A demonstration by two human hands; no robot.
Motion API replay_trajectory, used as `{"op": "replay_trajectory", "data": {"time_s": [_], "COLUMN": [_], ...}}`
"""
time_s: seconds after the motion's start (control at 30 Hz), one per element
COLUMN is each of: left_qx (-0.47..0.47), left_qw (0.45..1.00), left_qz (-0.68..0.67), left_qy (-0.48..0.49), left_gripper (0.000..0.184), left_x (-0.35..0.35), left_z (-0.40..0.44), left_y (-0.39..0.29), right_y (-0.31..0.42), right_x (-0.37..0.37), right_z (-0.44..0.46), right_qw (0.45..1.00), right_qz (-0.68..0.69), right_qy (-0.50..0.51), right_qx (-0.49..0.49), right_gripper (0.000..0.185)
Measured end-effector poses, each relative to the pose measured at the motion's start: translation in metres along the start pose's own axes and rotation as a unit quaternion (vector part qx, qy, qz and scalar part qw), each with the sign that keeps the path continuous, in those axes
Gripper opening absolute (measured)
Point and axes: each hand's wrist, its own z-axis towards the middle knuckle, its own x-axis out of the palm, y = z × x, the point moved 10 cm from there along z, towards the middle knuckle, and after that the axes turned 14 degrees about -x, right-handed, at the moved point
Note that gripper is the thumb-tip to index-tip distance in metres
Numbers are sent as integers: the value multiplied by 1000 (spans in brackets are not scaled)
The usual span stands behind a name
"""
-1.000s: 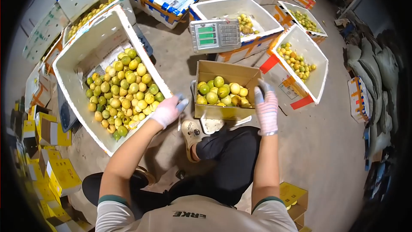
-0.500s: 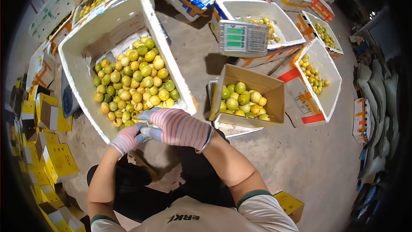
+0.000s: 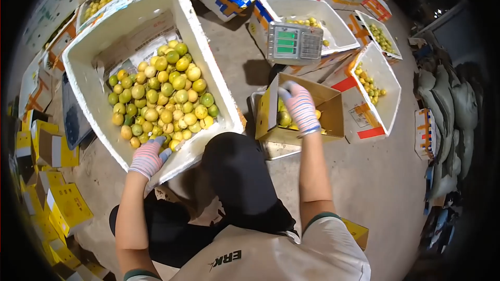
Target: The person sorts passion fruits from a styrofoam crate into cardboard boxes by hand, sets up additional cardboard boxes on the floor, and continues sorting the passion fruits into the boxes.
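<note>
My left hand (image 3: 148, 157), in a striped knit glove, is at the near edge of the large white foam box (image 3: 208, 57). Its thumb and fingers are apart, against the yellow-green passion fruits (image 3: 166, 89) heaped there, and it holds none that I can see. My right hand (image 3: 301, 108), in a matching glove, reaches over the open cardboard box (image 3: 328, 104). Its fingertips are blurred near the box's left side, and the palm side is hidden. Under that hand, some passion fruits (image 3: 284, 118) show inside the cardboard box, which sits on a scale platform (image 3: 281, 150).
A scale display (image 3: 295, 43) with green readouts stands behind the cardboard box. More foam boxes with fruit, such as one (image 3: 383, 93) with red tape, stand at the right and back. Yellow cartons (image 3: 70, 205) pile up at the left, and grey sacks (image 3: 445, 119) lie far right.
My hands were together over the near edge of the foam box. The right hand has moved right and up over the cardboard box, while the left has stayed at the fruit. The view has shifted slightly.
</note>
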Motion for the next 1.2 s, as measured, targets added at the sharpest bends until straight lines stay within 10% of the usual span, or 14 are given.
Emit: {"op": "replay_trajectory", "data": {"time_s": [0.27,0.43,0.5,0.6,0.67,0.8,0.97,1.13,1.2], "left_qx": [82,13,23,24,-3,-9,-65,-122,-152], "left_qw": [927,616,518,467,338,423,492,582,596], "left_qz": [-356,-745,-791,-816,-879,-861,-832,-771,-766], "left_qy": [90,254,323,341,336,282,248,228,184], "left_gripper": [41,59,79,83,68,25,16,23,24], "left_x": [16,14,11,-5,8,6,41,76,83], "left_z": [22,14,11,-5,8,23,32,36,33], "left_y": [-30,-70,-93,-116,-102,-63,-40,-28,-23], "right_y": [-161,-40,49,113,119,41,-147,-236,-283], "right_x": [72,-6,1,8,6,-39,-123,-103,-52], "right_z": [-36,-6,-10,-26,-33,-43,-98,-133,-110], "right_qw": [907,988,963,956,954,986,981,926,962], "right_qz": [-233,8,224,191,171,139,-106,-21,-144], "right_qy": [350,151,103,161,146,60,-119,69,148], "right_qx": [13,38,-111,-156,-197,-71,110,371,177], "right_gripper": [53,65,72,66,60,44,44,47,45]}}
